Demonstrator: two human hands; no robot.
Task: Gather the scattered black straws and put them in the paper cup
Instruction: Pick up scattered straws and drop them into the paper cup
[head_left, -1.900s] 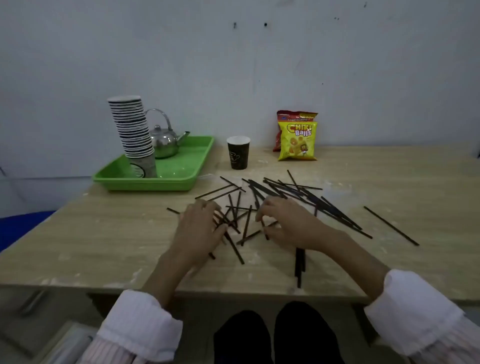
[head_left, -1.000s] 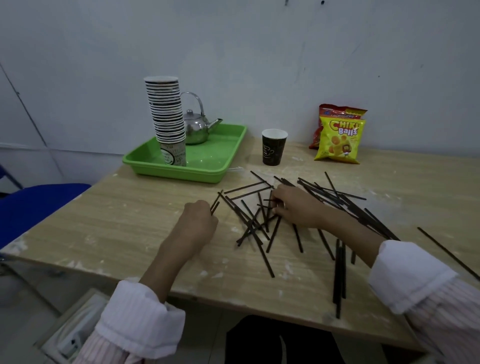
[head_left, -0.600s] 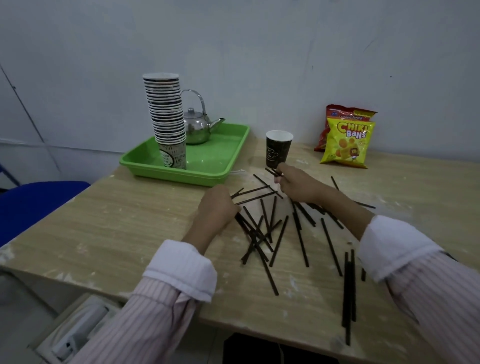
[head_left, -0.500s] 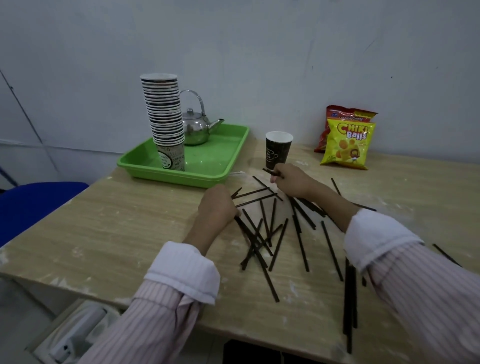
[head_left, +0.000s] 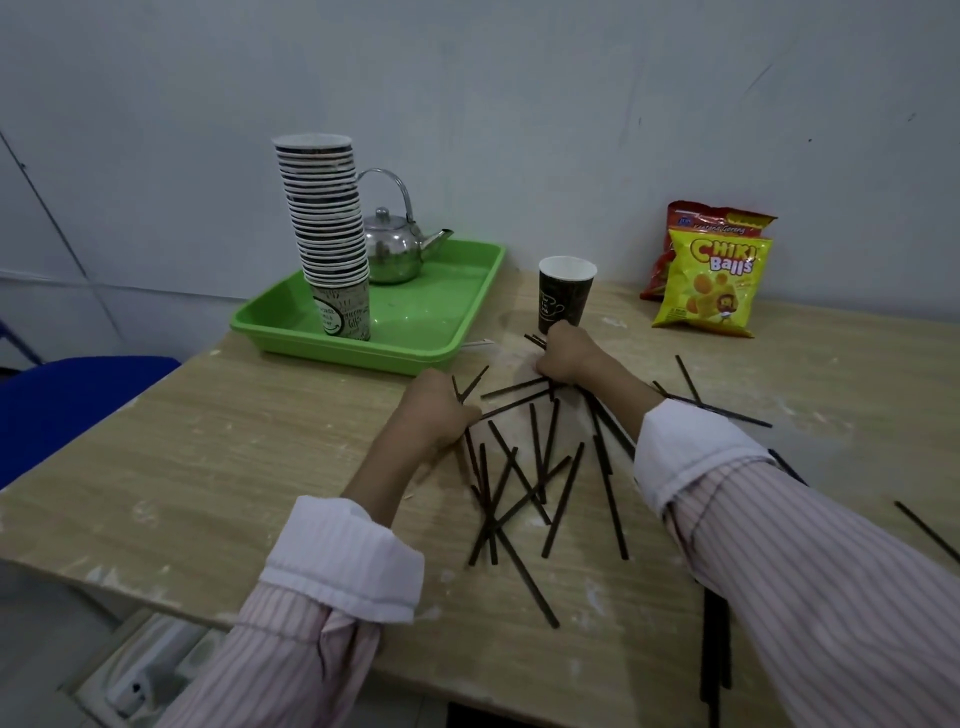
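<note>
Dim flat light, soft shadows — edges bent by wide-angle, slightly blurred

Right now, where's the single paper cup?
Head view, centre-right: the paper cup stands upright on the table between the green tray and the snack bags, just beyond the right hand.

One tray (head_left: 363, 357), one kettle (head_left: 389, 254) and one cup stack (head_left: 327, 228) are sitting upper left; one lone cup (head_left: 563, 301) is standing centre; two bags (head_left: 709, 283) are leaning upper right; roughly twenty straws (head_left: 562, 500) are lying mid-frame.
</note>
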